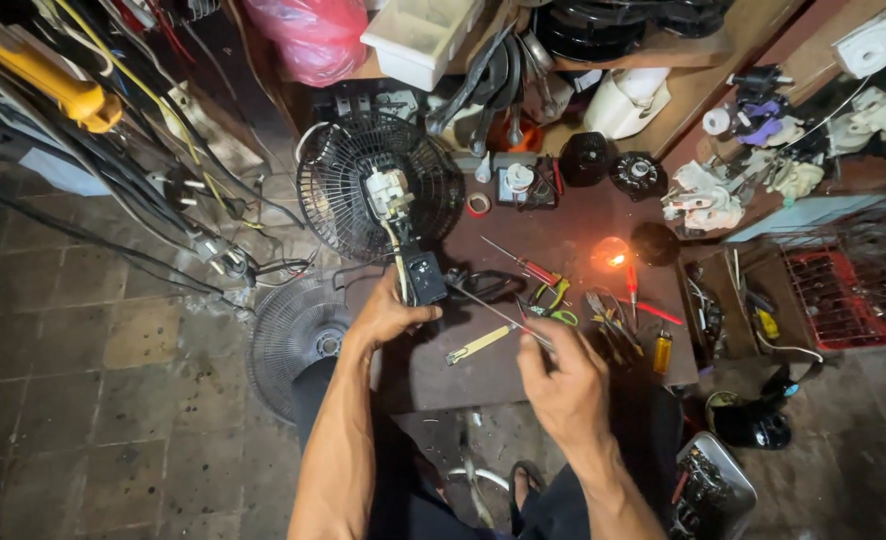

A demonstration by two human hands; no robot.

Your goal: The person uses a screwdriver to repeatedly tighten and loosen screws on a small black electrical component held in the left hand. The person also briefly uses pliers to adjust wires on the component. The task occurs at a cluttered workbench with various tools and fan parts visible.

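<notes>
A small black fan with a round wire guard [343, 190] and a white motor block [388, 192] lies on a low dark wooden table [443, 375]. My left hand [388, 315] grips the fan's black base box [425, 275] at the table's left edge. My right hand [563, 380] holds a thin metal tool [493, 312] whose tip points toward the black base box. A yellow-handled tool [478, 345] lies flat on the table between my hands.
Screwdrivers and pliers [553, 295] are scattered at the table's right, near a glowing orange lamp [611, 255]. Another fan guard [293, 340] lies on the tiled floor at left. Cables hang at the far left; shelves of parts and a red crate [823, 290] stand at right.
</notes>
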